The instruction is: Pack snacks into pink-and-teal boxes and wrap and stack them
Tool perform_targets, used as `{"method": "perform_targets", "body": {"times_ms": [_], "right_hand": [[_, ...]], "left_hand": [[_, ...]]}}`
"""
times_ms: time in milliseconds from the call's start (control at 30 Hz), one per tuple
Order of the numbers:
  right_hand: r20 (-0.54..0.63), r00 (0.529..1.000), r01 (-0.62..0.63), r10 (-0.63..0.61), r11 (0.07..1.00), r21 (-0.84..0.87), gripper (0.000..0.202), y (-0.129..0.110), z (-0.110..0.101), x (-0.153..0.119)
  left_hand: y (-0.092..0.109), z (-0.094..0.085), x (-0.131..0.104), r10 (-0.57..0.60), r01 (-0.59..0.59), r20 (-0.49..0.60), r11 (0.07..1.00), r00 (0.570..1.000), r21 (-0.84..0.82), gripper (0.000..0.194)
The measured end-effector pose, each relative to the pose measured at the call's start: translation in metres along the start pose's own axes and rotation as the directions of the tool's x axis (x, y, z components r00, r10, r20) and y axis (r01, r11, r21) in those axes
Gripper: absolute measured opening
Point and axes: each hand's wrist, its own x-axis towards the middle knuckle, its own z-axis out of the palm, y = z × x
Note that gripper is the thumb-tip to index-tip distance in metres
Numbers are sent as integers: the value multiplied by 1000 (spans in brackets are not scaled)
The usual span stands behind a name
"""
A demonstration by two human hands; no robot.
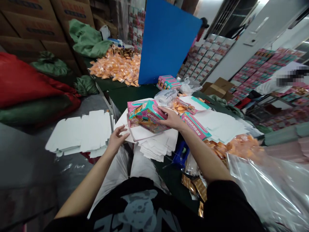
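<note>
Green tabletop [123, 96] lies beyond; our right hand [172, 119] clasps the pink-and-teal box [150, 116] by its right end; our left hand [117, 138], loosely open, empty, is near its left.

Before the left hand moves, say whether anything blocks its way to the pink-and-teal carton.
Nothing visible stands between the left hand and the pink-and-teal carton, which the right hand holds; white cardboard sheets lie below.

The left hand [117, 139] is open and empty, its fingers spread and slightly curled, with the forearm reaching up from the lower left. The right hand [172, 118] reaches forward and inward, fingers extended together, its forearm slanting in from the lower right.
</note>
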Motion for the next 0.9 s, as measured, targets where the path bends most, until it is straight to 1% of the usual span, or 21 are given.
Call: {"method": "perform_targets", "body": {"times_ms": [67,100,200,333,400,467,567,667,767,833,900], "right_hand": [[82,995,64,-59,996,-66,75,-3,0,3],[124,988,101,-89,991,-87,76,-5,0,4],[226,961,195,-162,972,-131,77,-10,4,2],[310,938,233,-154,942,-239,77,-9,20,-1],[338,931,246,-135,917,-314,77,-6,33,0],[364,923,267,-127,891,-368,77,0,44,3],[386,912,296,-137,872,-391,81,7,53,5],[384,911,308,-155,872,-380,91,15,50,4],[334,939,232,-86,874,-428,95,24,40,-2],[310,949,181,-50,893,-412,91,32,28,-10],[239,970,140,-51,918,-371,83,41,8,-19]], "left_hand": [[5,-3,2,86,-84,-26,993,996,80,76],[8,-4,2,116,-113,-17,986,993,121,80],[13,-1,1,186,-195,67,961,980,197,90],[10,8,1,256,-293,164,917,953,269,95],[7,13,4,272,-328,207,889,940,319,94],[2,17,7,263,-340,247,871,933,356,89],[-4,21,12,214,-310,280,877,936,367,78],[-8,22,14,162,-264,294,899,942,349,72],[-8,20,16,127,-227,295,914,947,335,73],[-6,19,17,105,-210,296,914,949,348,75],[-4,18,18,91,-203,304,910,948,363,77]]}}
